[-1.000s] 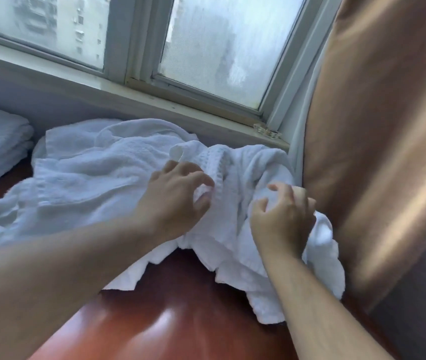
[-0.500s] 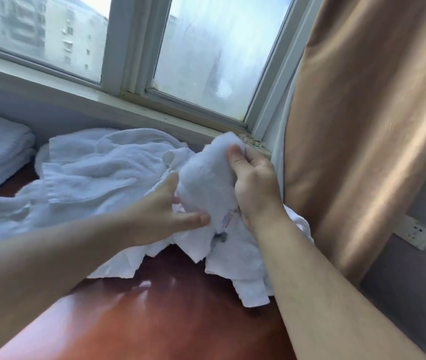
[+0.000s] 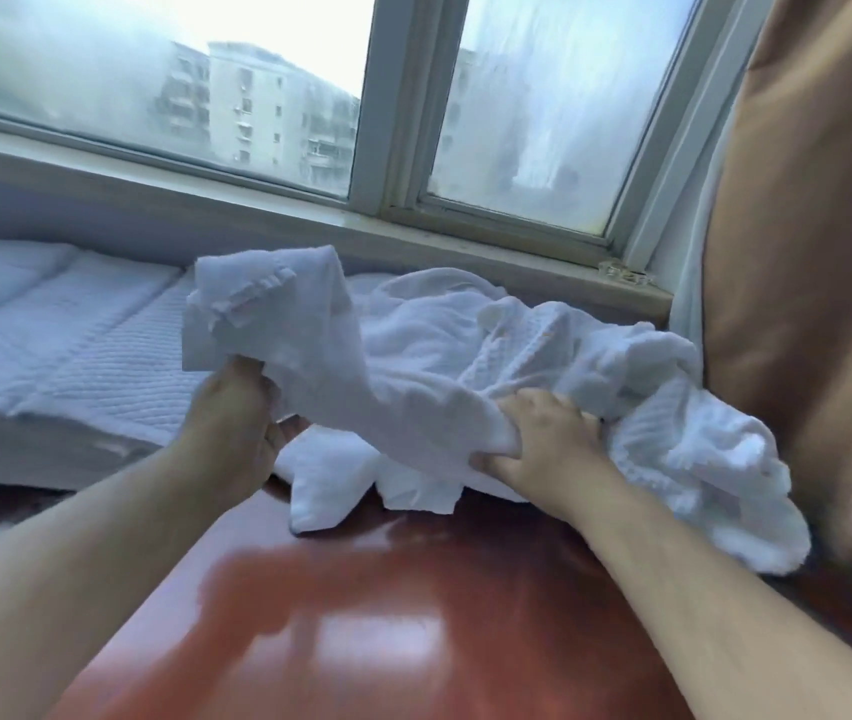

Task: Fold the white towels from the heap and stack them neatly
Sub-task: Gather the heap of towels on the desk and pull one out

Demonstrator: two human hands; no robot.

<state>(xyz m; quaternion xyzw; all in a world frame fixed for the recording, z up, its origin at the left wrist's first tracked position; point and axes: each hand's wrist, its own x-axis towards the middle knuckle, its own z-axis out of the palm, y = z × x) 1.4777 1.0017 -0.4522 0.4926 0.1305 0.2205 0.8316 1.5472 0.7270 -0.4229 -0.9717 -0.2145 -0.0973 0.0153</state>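
1. Two bare hands share one white towel (image 3: pixel 320 366): the left grip (image 3: pixel 237 413) is closed tight round a bunched end, which stands up at 12 o'clock from the fist, clear of the bench (image 3: pixel 387 615)
2. At about 4 o'clock from the left one, the right grip (image 3: pixel 543 444) has its fingers curled over the towel's near edge, low and close to the bench
3. Between the two grips the towel's long axis runs from 10 o'clock down to 4 o'clock, sagging in the middle; its far side lies on the heap (image 3: pixel 647 387), so I cannot tell where one cloth ends and the next begins
4. That heap is piled from 12 to 3 o'clock of the right grip, up against the curtain (image 3: pixel 818 252); the stack of folded towels (image 3: pixel 86 345) lies at 9 o'clock of the left grip, just beside it
5. So the left grip is nearer the stack and the right nearer the heap
6. My judgement: the towel is being drawn free and its corners are not yet found; the next move likely calls for a pull toward 6 o'clock onto bare bench, the grips spreading along that axis, with some risk of dragging neighbouring cloth along
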